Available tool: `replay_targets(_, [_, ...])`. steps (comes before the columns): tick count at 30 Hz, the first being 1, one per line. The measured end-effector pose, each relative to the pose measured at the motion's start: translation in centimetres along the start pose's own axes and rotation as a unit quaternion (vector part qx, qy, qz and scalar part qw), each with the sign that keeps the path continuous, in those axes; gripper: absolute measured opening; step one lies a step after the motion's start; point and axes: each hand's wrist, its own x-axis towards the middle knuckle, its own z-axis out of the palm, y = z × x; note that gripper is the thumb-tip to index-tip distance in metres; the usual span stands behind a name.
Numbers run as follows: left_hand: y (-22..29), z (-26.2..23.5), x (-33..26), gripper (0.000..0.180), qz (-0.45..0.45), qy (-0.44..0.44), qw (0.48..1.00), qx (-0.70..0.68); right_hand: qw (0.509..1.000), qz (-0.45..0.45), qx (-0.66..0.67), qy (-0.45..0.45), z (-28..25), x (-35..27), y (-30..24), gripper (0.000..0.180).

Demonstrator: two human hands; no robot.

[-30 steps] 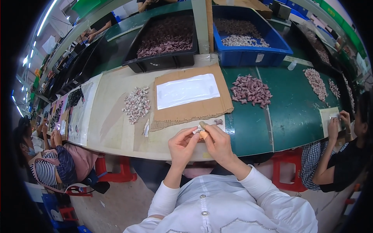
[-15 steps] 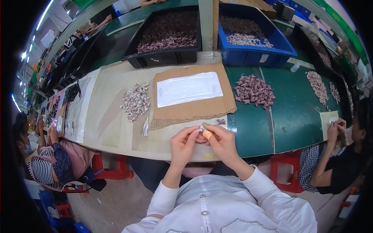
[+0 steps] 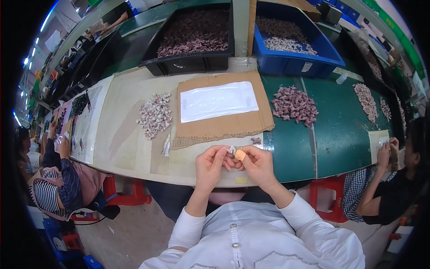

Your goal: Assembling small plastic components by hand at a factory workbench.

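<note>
My left hand (image 3: 209, 166) pinches a small white piece (image 3: 231, 150) between thumb and fingertips, just above the table's near edge. Against its other side press the closed fingers of my right hand (image 3: 260, 168). An orange finger cot (image 3: 240, 155) covers that hand's thumb; an olive one is partly hidden at its index finger. The piece's exact kind is too small to tell. Beyond my hands, a sheet in a clear sleeve (image 3: 218, 101) lies on brown cardboard (image 3: 264, 107). White pieces (image 3: 154, 116) are heaped to its left, mauve-brown pieces (image 3: 294, 106) to its right.
One loose mauve-brown piece (image 3: 255, 141) lies by the cardboard's near edge. A black bin (image 3: 188, 66) and a blue bin (image 3: 295, 65), both filled with small pieces, stand at the back beside a post (image 3: 242, 31). Co-workers sit left and right; red stools (image 3: 324, 201) stand below the table.
My fingers have shifted slightly around the white piece, and more of it shows. The olive cot is less visible. At left, a co-worker's hands have moved apart, one raised.
</note>
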Motion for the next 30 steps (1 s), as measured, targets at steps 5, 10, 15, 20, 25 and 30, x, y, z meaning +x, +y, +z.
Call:
replay_targets(5, [-0.1, 0.1, 0.2, 0.023, -0.024, 0.003, 0.999, 0.024, 1.000, 0.011, 0.005, -0.006, -0.3, 0.1, -0.4, 0.016])
replay_targets(10, [-0.1, 0.4, 0.0, 0.025, -0.016, 0.003, 0.998, 0.057, 0.999, -0.015, 0.027, 0.010, -0.1, 0.3, 0.3, 0.014])
replay_targets(15, [-0.2, 0.7, 0.0, 0.028, 0.010, 0.016, 0.995, 0.097, 0.998, -0.054, 0.015, -0.011, -0.1, 0.3, 0.5, 0.014])
replay_targets(20, [-0.1, 0.6, 0.1, 0.032, 0.009, 0.001, 0.991, 0.134, 1.000, 0.006, 0.007, -0.023, -0.1, 0.3, -0.3, 0.010])
replay_targets(25, [0.2, 0.4, 0.1, 0.031, 0.008, -0.034, 0.993, 0.116, 0.997, 0.044, 0.025, -0.060, -0.6, 0.7, -0.4, 0.013])
replay_targets(30, [0.4, -0.2, 0.2, 0.030, -0.011, -0.057, 0.993, 0.100, 0.990, 0.067, 0.036, -0.117, -1.1, 0.8, -0.8, 0.015])
